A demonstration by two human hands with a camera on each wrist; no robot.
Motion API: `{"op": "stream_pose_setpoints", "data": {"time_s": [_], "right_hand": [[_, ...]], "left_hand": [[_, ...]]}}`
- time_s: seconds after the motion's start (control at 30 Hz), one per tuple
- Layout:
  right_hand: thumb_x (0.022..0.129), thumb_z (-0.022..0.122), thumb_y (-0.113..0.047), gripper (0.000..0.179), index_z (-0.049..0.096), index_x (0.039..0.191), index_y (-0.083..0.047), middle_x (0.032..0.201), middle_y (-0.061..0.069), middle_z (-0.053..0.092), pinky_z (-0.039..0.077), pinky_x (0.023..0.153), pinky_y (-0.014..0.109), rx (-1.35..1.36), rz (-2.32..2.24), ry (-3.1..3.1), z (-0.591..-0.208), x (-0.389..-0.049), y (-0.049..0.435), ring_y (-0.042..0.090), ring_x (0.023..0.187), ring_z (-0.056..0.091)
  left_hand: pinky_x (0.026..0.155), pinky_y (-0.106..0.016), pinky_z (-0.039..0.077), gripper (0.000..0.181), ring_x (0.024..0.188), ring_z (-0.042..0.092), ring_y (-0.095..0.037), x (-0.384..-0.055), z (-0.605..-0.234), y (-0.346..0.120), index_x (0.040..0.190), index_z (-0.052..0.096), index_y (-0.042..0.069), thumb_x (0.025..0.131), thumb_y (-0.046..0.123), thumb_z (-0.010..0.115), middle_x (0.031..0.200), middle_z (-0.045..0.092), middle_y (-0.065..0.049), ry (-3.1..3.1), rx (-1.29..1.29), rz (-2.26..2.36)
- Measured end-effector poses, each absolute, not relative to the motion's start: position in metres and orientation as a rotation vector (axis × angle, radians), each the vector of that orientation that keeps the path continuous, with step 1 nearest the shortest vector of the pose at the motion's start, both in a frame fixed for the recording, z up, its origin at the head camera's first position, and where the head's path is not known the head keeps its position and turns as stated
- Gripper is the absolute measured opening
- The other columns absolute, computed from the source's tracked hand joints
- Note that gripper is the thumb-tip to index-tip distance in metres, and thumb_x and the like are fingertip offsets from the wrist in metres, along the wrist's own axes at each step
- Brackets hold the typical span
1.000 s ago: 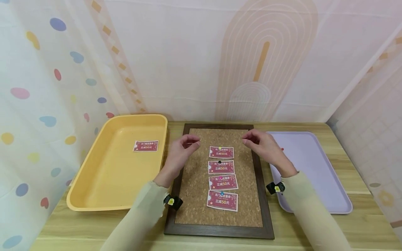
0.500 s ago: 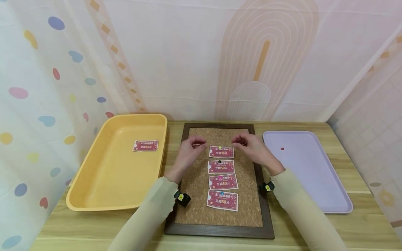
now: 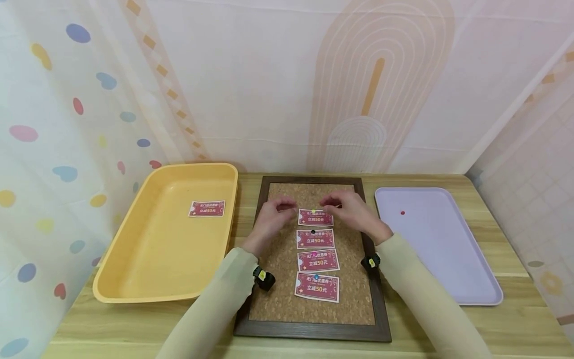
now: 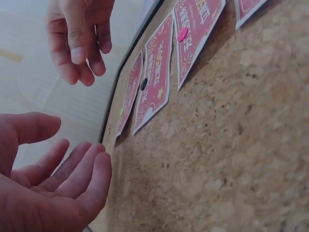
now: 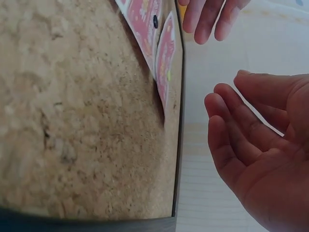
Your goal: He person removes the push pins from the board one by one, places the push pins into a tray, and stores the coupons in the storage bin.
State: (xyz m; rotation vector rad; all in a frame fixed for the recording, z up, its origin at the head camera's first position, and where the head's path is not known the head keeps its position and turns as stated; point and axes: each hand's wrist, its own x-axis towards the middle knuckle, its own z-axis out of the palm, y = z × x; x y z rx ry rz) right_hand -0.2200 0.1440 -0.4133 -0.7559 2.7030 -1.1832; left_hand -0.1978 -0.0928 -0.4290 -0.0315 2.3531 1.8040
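A wood-framed cork board (image 3: 278, 299) bears a column of several red coupons, held by yellow, black, pink and blue pushpins. My left hand (image 3: 273, 218) hovers at the left end of the top coupon (image 3: 316, 218). Over that coupon's right end is my right hand (image 3: 354, 212). In the left wrist view, the left hand (image 4: 58, 179) has loosely bent fingers and a gap under the thumb, holding nothing. The right wrist view has the right hand (image 5: 265, 140) similarly relaxed, with nothing visible between thumb and fingers. The black pushpin (image 4: 144, 84) sticks in the second coupon (image 4: 157, 72).
At the left stands a yellow tray (image 3: 166, 259) with one coupon (image 3: 207, 209) in it. A lilac tray (image 3: 448, 249) at the right holds a red pushpin (image 3: 402, 213). The wooden table (image 3: 103, 329) ends at a patterned curtain behind.
Both hands have moved inward over the board, toward the top coupon: the left hand rightward, the right hand leftward. The red pushpin in the lilac tray has come fully into view. The coupons stay put.
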Motion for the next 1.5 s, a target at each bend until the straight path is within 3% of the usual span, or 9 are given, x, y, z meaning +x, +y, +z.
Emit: {"op": "stream_pose_setpoints", "data": {"time_s": [0.33,0.63,0.93,1.23,1.5], "right_hand": [[0.101,0.061,-0.003,0.026,0.070,0.125,0.003,0.120,0.017,0.072,0.052,0.099,0.047,-0.786,-1.139,2.640,-0.423,-0.229,0.136,0.031,0.112,0.067],[0.101,0.063,-0.007,0.026,0.071,0.125,-0.002,0.118,0.014,0.073,0.054,0.090,0.043,-0.713,-1.058,2.633,-0.428,-0.233,0.131,0.025,0.105,0.068],[0.101,0.063,-0.008,0.026,0.072,0.124,-0.002,0.114,0.012,0.073,0.053,0.091,0.043,-0.674,-0.967,2.660,-0.430,-0.237,0.126,0.023,0.103,0.068],[0.101,0.066,-0.010,0.021,0.074,0.119,-0.002,0.105,0.008,0.074,0.052,0.085,0.038,-0.636,-0.926,2.687,-0.430,-0.240,0.119,0.018,0.091,0.064],[0.099,0.068,-0.009,0.015,0.077,0.110,-0.004,0.095,0.004,0.073,0.049,0.076,0.032,-0.598,-0.923,2.683,-0.430,-0.244,0.115,0.015,0.082,0.061]], "left_hand": [[0.097,-0.039,0.055,0.033,0.115,0.063,-0.030,-0.205,-0.435,-0.092,0.133,0.061,-0.004,0.101,0.003,0.063,0.125,0.064,-0.019,2.215,-0.149,1.873],[0.097,-0.039,0.055,0.033,0.113,0.064,-0.029,-0.210,-0.438,-0.089,0.133,0.061,-0.004,0.101,0.004,0.064,0.124,0.064,-0.019,2.170,-0.131,1.887],[0.096,-0.039,0.055,0.033,0.111,0.065,-0.027,-0.213,-0.442,-0.087,0.134,0.061,-0.003,0.101,0.004,0.064,0.122,0.064,-0.018,2.203,-0.127,1.873],[0.079,-0.033,0.055,0.021,0.094,0.068,-0.023,-0.220,-0.445,-0.084,0.115,0.076,0.004,0.096,0.005,0.068,0.108,0.074,-0.013,2.602,0.047,1.526],[0.094,-0.041,0.049,0.013,0.109,0.065,-0.025,-0.222,-0.444,-0.082,0.103,0.081,0.007,0.094,0.008,0.073,0.112,0.075,-0.009,2.729,0.028,1.409]]}}
